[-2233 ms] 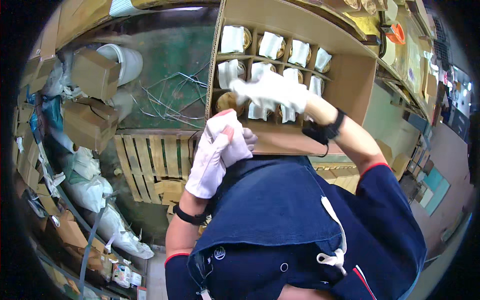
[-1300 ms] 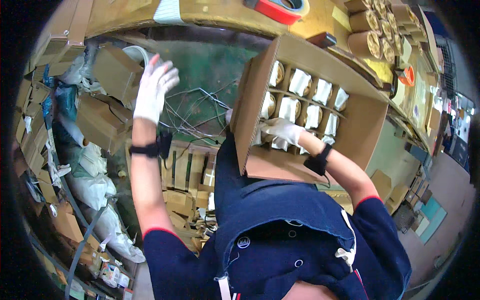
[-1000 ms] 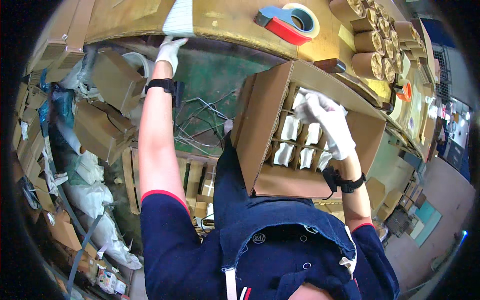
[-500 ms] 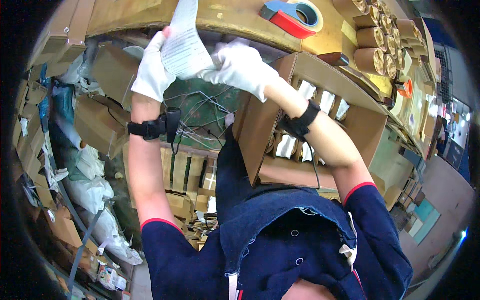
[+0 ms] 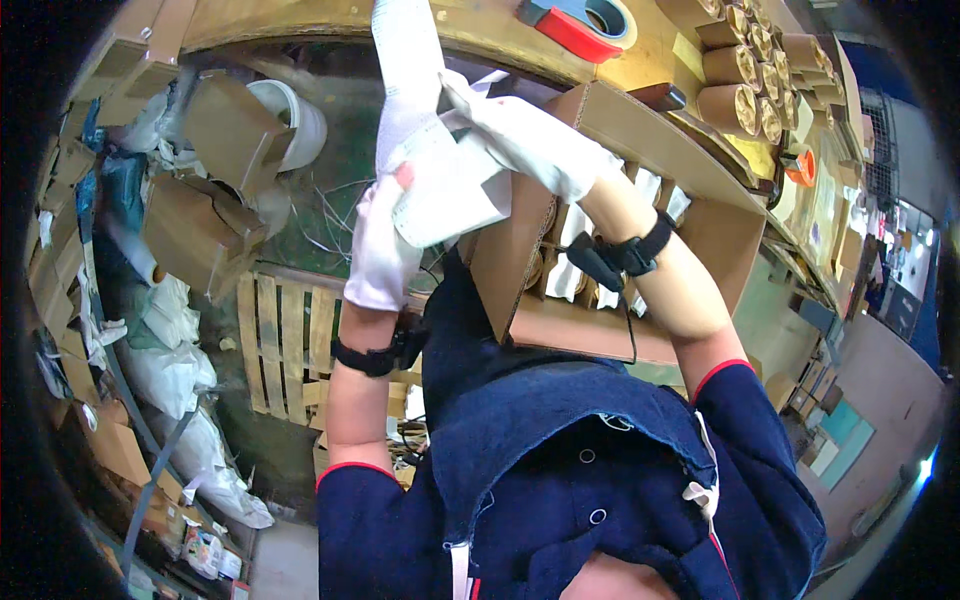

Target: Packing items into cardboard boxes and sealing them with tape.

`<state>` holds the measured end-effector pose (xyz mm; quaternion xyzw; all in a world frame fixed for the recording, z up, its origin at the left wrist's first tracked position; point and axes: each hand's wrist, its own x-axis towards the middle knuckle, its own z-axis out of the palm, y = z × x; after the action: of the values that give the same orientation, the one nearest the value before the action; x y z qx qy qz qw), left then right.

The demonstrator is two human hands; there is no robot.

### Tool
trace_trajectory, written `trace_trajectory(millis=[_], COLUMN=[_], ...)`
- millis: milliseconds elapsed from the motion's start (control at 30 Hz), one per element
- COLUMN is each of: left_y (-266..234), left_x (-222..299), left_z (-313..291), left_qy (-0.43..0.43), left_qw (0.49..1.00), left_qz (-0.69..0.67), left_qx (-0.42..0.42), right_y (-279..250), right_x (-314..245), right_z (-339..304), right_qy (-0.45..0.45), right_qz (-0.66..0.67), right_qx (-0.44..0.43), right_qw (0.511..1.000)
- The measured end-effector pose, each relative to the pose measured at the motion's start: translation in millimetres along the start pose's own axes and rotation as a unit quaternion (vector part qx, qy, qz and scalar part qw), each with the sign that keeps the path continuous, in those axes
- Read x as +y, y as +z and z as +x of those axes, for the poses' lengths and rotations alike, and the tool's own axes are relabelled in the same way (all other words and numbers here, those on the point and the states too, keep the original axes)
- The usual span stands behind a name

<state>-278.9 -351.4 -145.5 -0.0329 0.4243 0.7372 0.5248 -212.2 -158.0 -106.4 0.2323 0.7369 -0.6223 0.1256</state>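
Observation:
A long white printed paper strip is bent and partly folded between my hands, its upper end reaching over the table edge. My left hand, in a white glove, is closed on the strip's lower part, with the thumb tip bare. From the right, my right hand, also gloved, grips the upper part of the paper; its fingers partly hide behind it. Below my right forearm stands an open cardboard box holding brown paper-wrapped pieces with white paper between them.
On the wooden table are a red and blue tape dispenser, a dark-handled tool and several brown paper rolls. At left are a white bucket, cardboard boxes and white bags. A wooden pallet lies below.
My left hand has moved right and down, my right hand slightly right. The paper now bends and folds between them, and the white bucket at left is more exposed.

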Motion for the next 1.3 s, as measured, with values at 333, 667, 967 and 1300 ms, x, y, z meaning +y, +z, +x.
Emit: trace_trajectory(millis=[333,667,967,1300], left_y=[17,20,51,71], left_x=[-7,-43,-40,-31], left_z=[-20,-22,-16,-27], left_qy=[0.171,-0.014,-0.143,0.006], left_qw=[0.951,0.997,0.983,0.984], left_qz=[0.252,0.05,-0.087,-0.16], left_qx=[-0.054,-0.05,-0.074,0.082], right_y=[16,20,17,-92], right_x=[24,8,22,181], right_z=[-44,-95,-117,-77], right_qy=[-0.065,-0.092,-0.074,0.029], right_qz=[0.107,0.159,-0.075,0.084], right_qx=[0.076,0.04,0.244,0.283], right_qw=[0.989,0.982,0.964,0.955])
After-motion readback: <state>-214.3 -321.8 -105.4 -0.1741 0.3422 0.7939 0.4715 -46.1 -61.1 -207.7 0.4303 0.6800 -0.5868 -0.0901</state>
